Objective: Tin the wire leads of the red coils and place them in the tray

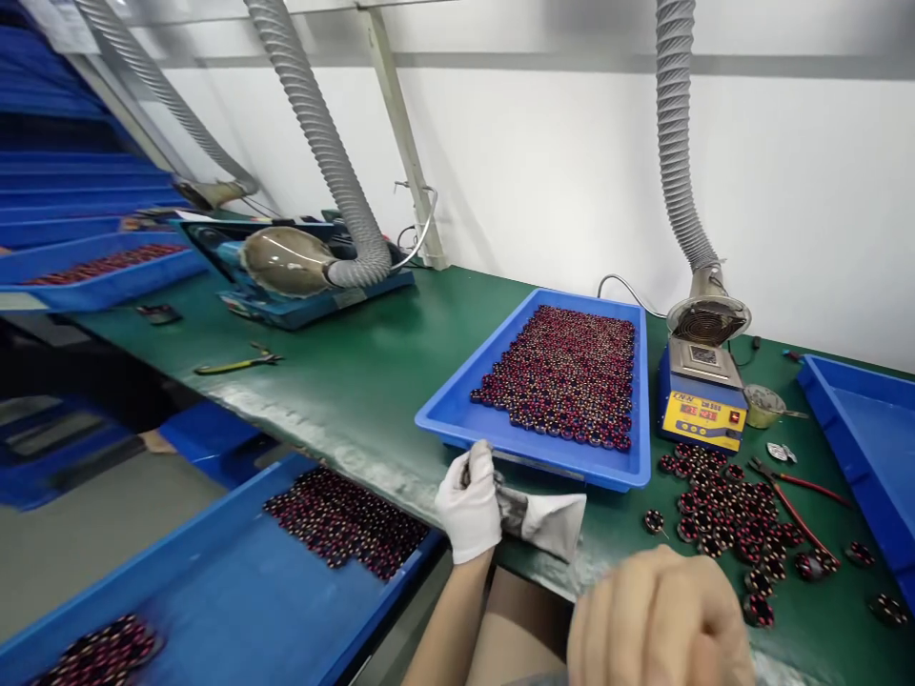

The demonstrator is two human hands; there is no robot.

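Observation:
My left hand (470, 505) wears a white glove and is closed. Its fingers curl around one end of a grey-stained white glove (554, 524), whose pale cuff sticks out to the right over the table's front edge. Low in the view, close to the camera, is my bare right hand (661, 619), slightly blurred. Its fingers are curled in, and the inside of the hand is hidden. Just beyond my left hand lies a blue tray (457, 410) with rows of small round wound coils (564, 372). Loose coils (721, 505) lie in a heap beyond my right hand.
A blue-and-yellow heating unit (701, 395) stands beneath an extraction hose (676, 133). Red-handled pliers (801, 514) lie beside the coils. Another blue tray (872, 448) is at the right. A larger blue tray (214, 572) with coils sits lower left. Yellow-handled cutters (235, 364) lie on the green table (372, 381).

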